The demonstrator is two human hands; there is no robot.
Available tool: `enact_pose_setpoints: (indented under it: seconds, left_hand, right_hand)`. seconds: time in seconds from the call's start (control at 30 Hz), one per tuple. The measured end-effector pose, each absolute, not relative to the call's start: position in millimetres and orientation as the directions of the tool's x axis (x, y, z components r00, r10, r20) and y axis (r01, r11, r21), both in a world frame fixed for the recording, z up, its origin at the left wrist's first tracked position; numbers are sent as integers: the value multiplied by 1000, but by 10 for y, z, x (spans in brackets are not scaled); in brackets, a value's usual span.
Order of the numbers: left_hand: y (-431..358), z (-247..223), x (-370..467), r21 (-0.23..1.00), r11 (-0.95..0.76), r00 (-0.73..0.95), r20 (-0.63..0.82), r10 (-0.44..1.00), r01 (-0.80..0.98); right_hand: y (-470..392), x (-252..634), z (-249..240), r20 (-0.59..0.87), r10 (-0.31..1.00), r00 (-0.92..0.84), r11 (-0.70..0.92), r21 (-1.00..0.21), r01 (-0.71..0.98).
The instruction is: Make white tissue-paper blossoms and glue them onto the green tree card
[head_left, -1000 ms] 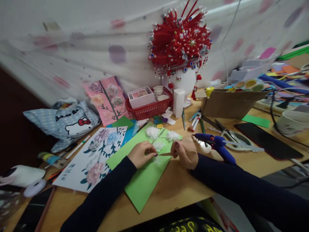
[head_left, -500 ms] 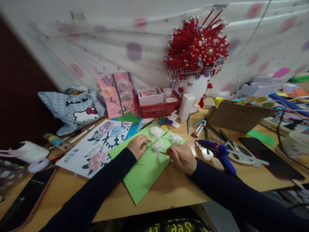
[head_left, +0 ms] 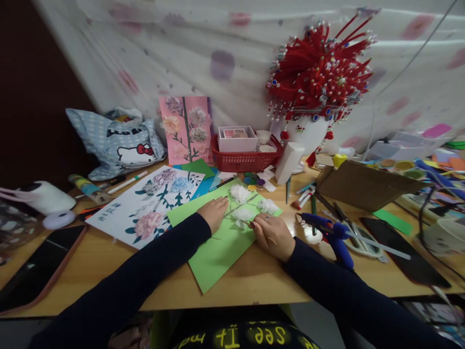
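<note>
On the wooden table lies a light green sheet (head_left: pixel 214 259) with three white ruffled flowers and thin drawn stems. My left hand (head_left: pixel 214 214) rests flat on its left part, fingers stretched out, holding nothing. My right hand (head_left: pixel 274 235) is closed round a thin stick-like tool, only partly visible, its tip at the lower white flower (head_left: pixel 242 214). The other two flowers, an upper one (head_left: pixel 240 193) and a right one (head_left: pixel 268 206), lie just beyond my fingers. A white sheet with painted flowers (head_left: pixel 119 220) is left of the green sheet.
A blue glue gun (head_left: pixel 337 237) lies right of my right hand, near scissors and a dark phone (head_left: pixel 407 252). Behind stand a red basket (head_left: pixel 243 161), a white bottle (head_left: pixel 289 163) and a red beaded headdress (head_left: pixel 319 72). Another phone (head_left: pixel 39 266) lies at left.
The view has shifted slightly. My left hand's fingers have gone from bent to flatter on the sheet. My right hand stays at the lower flower with the thin tool.
</note>
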State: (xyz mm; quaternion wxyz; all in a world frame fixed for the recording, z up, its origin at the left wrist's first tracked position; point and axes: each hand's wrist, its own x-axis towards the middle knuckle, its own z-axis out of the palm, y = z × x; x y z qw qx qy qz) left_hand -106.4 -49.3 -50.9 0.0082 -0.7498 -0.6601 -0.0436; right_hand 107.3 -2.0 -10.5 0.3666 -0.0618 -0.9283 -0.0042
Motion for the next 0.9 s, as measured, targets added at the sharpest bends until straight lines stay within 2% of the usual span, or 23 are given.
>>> enact_pose_setpoints:
  seconds: [0.27,0.47,0.57,0.67,0.73,0.8,0.9]
  left_hand:
    - [-479,-556,-1077,58,-160,151,129,980,985]
    - [-484,-529,-1058,77,-130,122,105,987,988]
    - [-494,-516,-1057,83,-125,117,95,989,989]
    - [-499,-532,-1065,89,-142,132,107,985,986]
    - [-496,-554,-1070,86,-151,140,119,983,985]
    - [-490,-575,-1072,75,-153,143,129,981,985]
    - [-482,-587,-1070,59,-169,159,143,977,984]
  right_hand:
    - [-53,1018,-103,671,120,-731,991,-42,124]
    - [-22,1011,-148,652,159,-741,987,-93,130]
    - [12,1027,-180,667,266,-696,962,-225,152]
    - [40,1070,-183,670,518,-532,841,-513,174]
    - [45,1106,-164,636,643,-427,746,-646,162]
    - [37,1138,-139,626,678,-386,714,-685,143]
    - [8,1160,-115,632,658,-411,728,-674,129]
